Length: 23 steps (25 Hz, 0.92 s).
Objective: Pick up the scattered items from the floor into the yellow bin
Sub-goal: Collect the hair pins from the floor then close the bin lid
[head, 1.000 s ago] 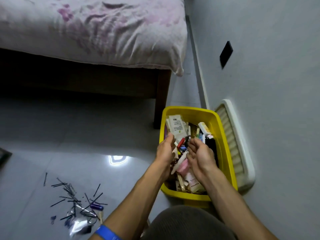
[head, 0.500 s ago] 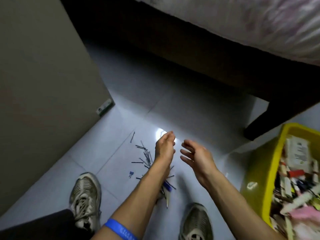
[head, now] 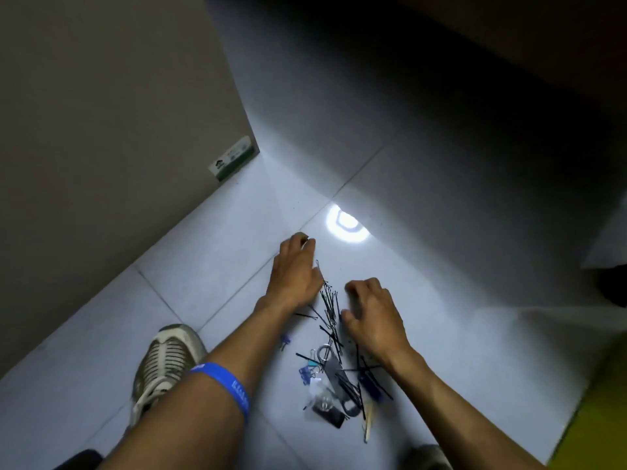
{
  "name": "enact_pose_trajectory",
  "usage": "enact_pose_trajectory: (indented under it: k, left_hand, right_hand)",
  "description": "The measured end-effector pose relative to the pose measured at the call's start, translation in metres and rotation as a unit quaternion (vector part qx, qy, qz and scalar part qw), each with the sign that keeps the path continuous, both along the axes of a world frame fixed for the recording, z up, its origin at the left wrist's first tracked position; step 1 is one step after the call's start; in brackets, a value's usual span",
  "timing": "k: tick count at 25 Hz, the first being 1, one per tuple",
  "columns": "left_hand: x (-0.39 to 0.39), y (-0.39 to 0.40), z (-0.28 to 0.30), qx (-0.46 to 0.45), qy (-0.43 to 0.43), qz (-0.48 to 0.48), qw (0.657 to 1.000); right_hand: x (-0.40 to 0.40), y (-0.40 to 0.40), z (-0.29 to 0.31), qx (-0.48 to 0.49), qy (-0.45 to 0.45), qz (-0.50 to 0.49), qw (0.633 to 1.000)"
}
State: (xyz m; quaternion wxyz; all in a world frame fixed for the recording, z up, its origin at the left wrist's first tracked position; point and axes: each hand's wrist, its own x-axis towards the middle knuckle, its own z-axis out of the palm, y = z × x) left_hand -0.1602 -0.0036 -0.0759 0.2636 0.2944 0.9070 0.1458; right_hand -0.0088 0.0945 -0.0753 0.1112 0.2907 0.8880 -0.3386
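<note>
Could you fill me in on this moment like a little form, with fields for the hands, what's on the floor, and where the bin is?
Left hand: palm down on the floor, beside the hairpins, fingers reaching forward
Right hand: palm down, fingers curled over the other side of the pins; holding nothing that shows
Black hairpins: loose bunch between the two hands
Other clutter: more pins, blue clips, a dark flat tool, nearer the person
Yellow bin: only a blurred edge at far right
Shoe: left of the left forearm
Wristband: blue, on the left arm

A home, likely a bedroom: glossy white tiled floor (head: 210,293), a beige cupboard side (head: 101,130), dark furniture (head: 526,35) above
</note>
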Motion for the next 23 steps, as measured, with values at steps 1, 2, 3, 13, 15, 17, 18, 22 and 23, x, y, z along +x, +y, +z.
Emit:
enact_pose_trajectory:
  k: [1,2,3,13,15,17,18,22,23]
  left_hand:
    - [0.006,-0.004,-0.001,0.016,0.014,-0.025,0.999]
    - [0.016,-0.01,0.0,0.04,0.013,-0.056,0.998]
    - [0.027,-0.017,0.003,0.064,-0.003,-0.089,0.994]
    - [0.118,-0.072,0.017,0.004,-0.115,0.219,0.969]
    - [0.126,-0.056,0.022,0.057,-0.159,0.241,0.956]
    - [0.122,-0.05,0.026,0.084,-0.153,0.327,0.929]
    - [0.119,-0.052,0.027,0.08,-0.145,0.381,0.909]
    - [0.124,-0.064,0.024,0.042,-0.187,0.463,0.866]
    - [0.125,-0.058,0.024,0.079,-0.226,0.466,0.852]
  right_hand:
    - [0.002,-0.003,-0.004,0.022,-0.005,0.029,0.999]
    - [0.004,-0.007,-0.005,0.031,-0.004,0.054,0.998]
    - [0.005,-0.011,-0.004,0.025,0.004,0.072,0.997]
    - [0.083,-0.045,0.014,-0.124,-0.084,-0.178,0.973]
    - [0.071,-0.054,0.018,-0.196,-0.039,-0.199,0.959]
    - [0.064,-0.047,0.02,-0.152,0.01,-0.217,0.964]
    - [0.062,-0.041,0.02,-0.11,0.025,-0.199,0.973]
    - [0.027,-0.033,0.016,0.021,-0.036,0.019,0.999]
    - [0.017,-0.04,0.014,0.051,-0.048,0.059,0.996]
